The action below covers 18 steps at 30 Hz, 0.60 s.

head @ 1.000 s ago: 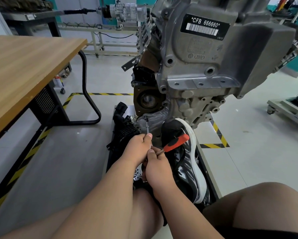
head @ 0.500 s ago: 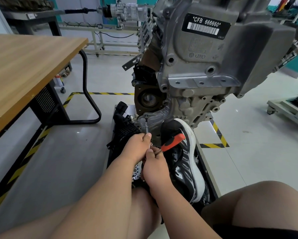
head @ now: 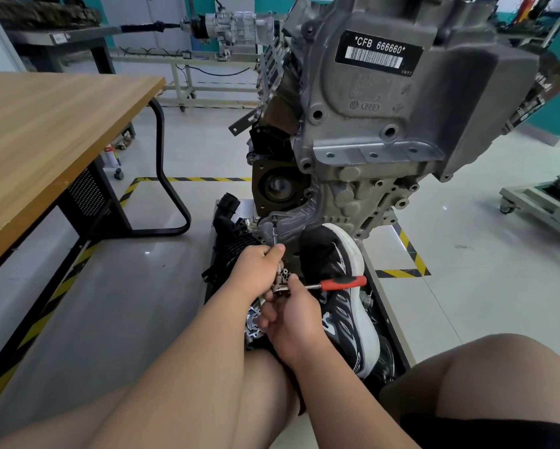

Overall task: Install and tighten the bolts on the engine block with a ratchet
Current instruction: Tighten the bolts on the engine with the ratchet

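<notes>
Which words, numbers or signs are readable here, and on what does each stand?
"*CFB 666660*": white print above a barcode, on the black label stuck on the engine block.
Four linked rings: a logo cast into the block.
Cast writing above the rings: too blurred to read.
Label's corner print and the far shelf's tag: too small to read.

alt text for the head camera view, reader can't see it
A person's hands work a red-handled ratchet low on an engine block labelled CFB 666660. The left hand grips the extension bar running up to the block; the right hand holds the ratchet's head. A black-and-white shoe sits beside them, a wooden table at left.
</notes>
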Each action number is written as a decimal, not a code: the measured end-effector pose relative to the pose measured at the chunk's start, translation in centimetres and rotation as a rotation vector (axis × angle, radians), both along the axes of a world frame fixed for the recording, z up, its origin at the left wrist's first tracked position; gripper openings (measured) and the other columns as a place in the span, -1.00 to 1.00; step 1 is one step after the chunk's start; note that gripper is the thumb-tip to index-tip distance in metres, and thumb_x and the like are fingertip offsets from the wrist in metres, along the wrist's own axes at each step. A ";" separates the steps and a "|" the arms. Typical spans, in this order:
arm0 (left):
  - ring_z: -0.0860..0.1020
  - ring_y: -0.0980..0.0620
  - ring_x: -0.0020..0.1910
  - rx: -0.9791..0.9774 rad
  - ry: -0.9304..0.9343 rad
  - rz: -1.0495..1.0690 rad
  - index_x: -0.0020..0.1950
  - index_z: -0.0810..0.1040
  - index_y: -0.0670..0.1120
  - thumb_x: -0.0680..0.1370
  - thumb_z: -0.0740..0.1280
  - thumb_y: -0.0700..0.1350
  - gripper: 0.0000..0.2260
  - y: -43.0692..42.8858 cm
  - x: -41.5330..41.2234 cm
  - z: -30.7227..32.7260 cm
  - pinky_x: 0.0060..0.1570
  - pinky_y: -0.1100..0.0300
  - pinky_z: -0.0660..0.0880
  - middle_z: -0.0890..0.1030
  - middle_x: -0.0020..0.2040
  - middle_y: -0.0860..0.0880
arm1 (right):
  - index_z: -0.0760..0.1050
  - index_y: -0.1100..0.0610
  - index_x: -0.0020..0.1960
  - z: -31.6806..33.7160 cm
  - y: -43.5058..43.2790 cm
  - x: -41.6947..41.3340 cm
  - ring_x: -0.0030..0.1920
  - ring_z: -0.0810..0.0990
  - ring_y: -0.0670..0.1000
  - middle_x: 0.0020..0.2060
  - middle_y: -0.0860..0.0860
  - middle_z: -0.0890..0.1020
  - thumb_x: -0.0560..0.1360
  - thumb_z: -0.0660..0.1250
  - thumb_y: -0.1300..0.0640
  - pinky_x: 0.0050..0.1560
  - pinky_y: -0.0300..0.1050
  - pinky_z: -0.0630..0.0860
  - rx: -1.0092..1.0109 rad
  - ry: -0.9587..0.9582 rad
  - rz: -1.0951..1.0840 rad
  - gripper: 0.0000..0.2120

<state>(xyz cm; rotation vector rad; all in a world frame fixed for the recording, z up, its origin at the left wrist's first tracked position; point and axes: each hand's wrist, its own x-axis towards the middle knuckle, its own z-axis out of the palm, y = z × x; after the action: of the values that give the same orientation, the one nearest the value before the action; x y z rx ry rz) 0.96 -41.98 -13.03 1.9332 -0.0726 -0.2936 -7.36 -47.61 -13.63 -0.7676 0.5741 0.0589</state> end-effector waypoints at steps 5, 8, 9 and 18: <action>0.40 0.05 -0.62 0.009 0.024 0.001 -0.31 0.52 -0.17 0.60 0.23 0.07 -0.61 0.1 0.1 0.0 -0.55 0.30 0.34 0.50 -0.51 -0.04 | 0.43 0.11 -0.10 0.0 0.3 -0.1 -0.57 0.25 -0.06 -0.42 0.02 0.41 0.66 0.08 0.02 -0.54 -0.20 0.29 0.001 -0.037 -0.032 -0.73; 0.39 0.09 -0.52 0.139 -0.085 -0.006 -0.36 0.50 -0.18 0.56 0.29 0.10 -0.58 0.2 0.5 -0.3 -0.43 0.22 0.33 0.45 -0.49 -0.02 | 0.41 0.13 0.19 -0.1 0.8 0.0 -0.22 0.50 -0.01 -0.14 0.02 0.55 0.65 0.11 0.05 -0.16 -0.01 0.50 -0.645 -0.005 -0.044 -0.78; 0.37 0.12 -0.54 0.138 -0.081 0.000 -0.39 0.46 -0.15 0.54 0.32 0.10 -0.59 0.2 0.7 -0.4 -0.47 0.24 0.32 0.43 -0.52 0.00 | 0.37 0.12 0.27 -0.4 0.9 0.0 -0.07 0.50 0.00 0.01 0.03 0.56 0.65 0.11 0.05 -0.01 -0.02 0.46 -0.832 -0.032 -0.025 -0.74; 0.47 0.09 -0.55 -0.081 0.024 0.032 -0.34 0.58 -0.08 0.57 0.30 0.02 -0.68 0.4 0.8 -0.8 -0.42 0.22 0.40 0.52 -0.55 0.09 | 0.46 0.12 -0.14 -0.6 0.7 -0.3 -0.51 0.39 -0.05 -0.38 0.02 0.49 0.64 0.12 0.01 -0.38 -0.10 0.40 -0.439 -0.071 -0.026 -0.72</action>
<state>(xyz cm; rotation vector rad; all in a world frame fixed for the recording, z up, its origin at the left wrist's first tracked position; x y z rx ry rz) 1.74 -41.62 -13.80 1.8485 -0.0373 -0.2884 -7.64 -46.92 -14.19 -1.1839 0.5351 -0.1221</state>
